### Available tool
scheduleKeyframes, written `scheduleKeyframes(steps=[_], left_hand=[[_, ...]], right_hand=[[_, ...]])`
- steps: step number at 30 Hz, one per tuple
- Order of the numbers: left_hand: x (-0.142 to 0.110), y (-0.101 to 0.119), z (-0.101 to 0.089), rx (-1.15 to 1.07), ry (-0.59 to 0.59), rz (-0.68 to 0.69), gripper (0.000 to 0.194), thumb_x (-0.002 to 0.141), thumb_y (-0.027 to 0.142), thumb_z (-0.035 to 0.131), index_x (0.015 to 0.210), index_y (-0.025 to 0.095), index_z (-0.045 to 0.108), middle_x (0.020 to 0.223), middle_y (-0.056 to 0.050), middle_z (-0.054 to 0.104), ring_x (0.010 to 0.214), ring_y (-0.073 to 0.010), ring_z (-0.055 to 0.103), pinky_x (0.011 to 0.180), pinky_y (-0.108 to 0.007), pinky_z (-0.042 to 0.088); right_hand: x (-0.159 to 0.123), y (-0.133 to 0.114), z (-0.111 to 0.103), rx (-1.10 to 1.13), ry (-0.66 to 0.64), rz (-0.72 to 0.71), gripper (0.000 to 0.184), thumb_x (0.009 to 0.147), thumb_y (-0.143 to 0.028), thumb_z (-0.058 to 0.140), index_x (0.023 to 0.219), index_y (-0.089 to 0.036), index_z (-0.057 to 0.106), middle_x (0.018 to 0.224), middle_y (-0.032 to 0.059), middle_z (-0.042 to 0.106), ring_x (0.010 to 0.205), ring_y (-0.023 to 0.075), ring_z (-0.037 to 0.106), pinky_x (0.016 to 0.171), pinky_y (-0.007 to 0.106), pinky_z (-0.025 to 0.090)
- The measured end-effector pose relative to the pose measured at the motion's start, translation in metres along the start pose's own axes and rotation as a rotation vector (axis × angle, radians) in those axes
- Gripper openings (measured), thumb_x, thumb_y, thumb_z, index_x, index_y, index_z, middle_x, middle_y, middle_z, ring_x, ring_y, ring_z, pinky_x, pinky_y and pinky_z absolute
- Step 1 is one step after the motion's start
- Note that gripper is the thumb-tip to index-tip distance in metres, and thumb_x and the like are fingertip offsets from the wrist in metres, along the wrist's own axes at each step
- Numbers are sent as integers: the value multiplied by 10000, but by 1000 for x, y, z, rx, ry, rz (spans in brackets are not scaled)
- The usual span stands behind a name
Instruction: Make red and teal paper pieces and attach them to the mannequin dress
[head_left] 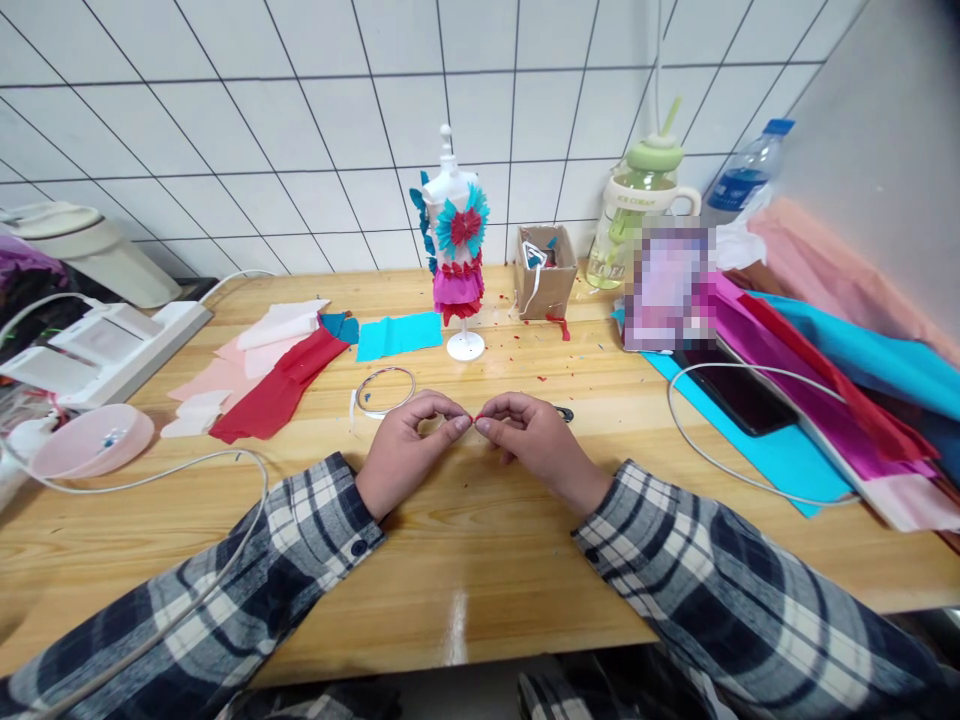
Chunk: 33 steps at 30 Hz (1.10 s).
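Note:
Over the middle of the table my left hand [415, 440] and my right hand [541, 440] meet fingertip to fingertip. Each pinches thumb against forefinger on a tiny red scrap [474, 421], which looks like crepe paper; the fingers cover most of it. Beyond them stands a small white dress form [448, 188], upright on a round base, dressed in pink and red ruffled paper with a blue and red paper flower [461, 228]. A coil of thin wire [386, 372] lies just past my left hand. Partly behind my right hand is a small black object [564, 413].
A blue paper piece [400, 337] and a red sheet [281, 385] lie left of the form. A small cardboard box [546, 275] and a green-lidded jug [637, 210] stand right. Coloured sheets [795, 350] and a dark phone [739, 388] lie farther right. A pink bowl [90, 455] and a power strip [142, 350] sit left.

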<state>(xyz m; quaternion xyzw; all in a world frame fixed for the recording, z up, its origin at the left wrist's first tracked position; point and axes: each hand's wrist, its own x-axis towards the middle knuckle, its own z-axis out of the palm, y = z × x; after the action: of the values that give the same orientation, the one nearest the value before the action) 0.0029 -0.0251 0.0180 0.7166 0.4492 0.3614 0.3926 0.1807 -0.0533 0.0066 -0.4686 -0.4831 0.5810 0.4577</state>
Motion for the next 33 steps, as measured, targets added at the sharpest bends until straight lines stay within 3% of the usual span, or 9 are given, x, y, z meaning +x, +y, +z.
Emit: scheduleKeyframes(steps=[5, 10, 20, 25, 28, 31, 33], left_hand=[[0, 1, -2, -3, -28, -43, 249, 808, 390, 625, 905, 166, 671, 897, -51, 687, 858, -192, 621, 801, -311, 467], [1, 4, -2, 86, -55, 18, 189, 793, 346, 636, 771, 162, 674, 830, -48, 670, 829, -186, 614, 805, -318, 468], [1, 4, 0, 87, 20, 106, 159, 800, 312, 637, 742, 164, 645, 793, -40, 644, 789, -171, 599, 782, -311, 470], [3, 2, -10, 133, 1, 51, 207, 823, 351, 601, 911, 183, 682, 876, -48, 673, 862, -185, 617, 830, -326, 473], [20, -14, -23, 234, 53, -24, 297, 817, 360, 587, 1052, 200, 671, 981, -60, 679, 960, -211, 611, 888, -353, 461], [52, -33, -33, 300, 103, -151, 475, 827, 366, 548, 1267, 188, 550, 1145, -81, 651, 1054, -229, 593, 922, -366, 453], [76, -41, -34, 347, 104, -188, 507, 817, 356, 554, 1286, 165, 528, 1235, -107, 612, 1143, -249, 553, 980, -381, 418]], right_hand=[[0, -2, -1, -114, 33, 0, 210, 747, -371, 649, 821, -179, 605, 631, -25, 567, 518, 93, 518, 425, 192, 439], [-1, -4, 0, -201, 4, -52, 149, 744, -309, 637, 789, -171, 601, 679, -15, 591, 503, 77, 509, 433, 186, 423], [0, 0, 2, 93, -37, 115, 219, 725, -368, 669, 807, -168, 631, 665, -14, 578, 564, 99, 555, 423, 169, 427], [2, 0, 1, -33, 65, 98, 233, 748, -387, 645, 830, -171, 615, 572, -29, 552, 478, 97, 495, 416, 197, 416], [6, 0, -6, -146, 142, 32, 226, 777, -391, 612, 836, -173, 616, 585, -24, 532, 500, 103, 472, 424, 200, 376], [12, 0, -13, -260, 207, -72, 186, 779, -353, 614, 800, -168, 615, 625, -15, 527, 550, 102, 450, 489, 211, 364], [15, 1, -17, -300, 227, -93, 177, 789, -346, 601, 801, -169, 611, 613, -22, 502, 541, 101, 421, 496, 217, 344]])
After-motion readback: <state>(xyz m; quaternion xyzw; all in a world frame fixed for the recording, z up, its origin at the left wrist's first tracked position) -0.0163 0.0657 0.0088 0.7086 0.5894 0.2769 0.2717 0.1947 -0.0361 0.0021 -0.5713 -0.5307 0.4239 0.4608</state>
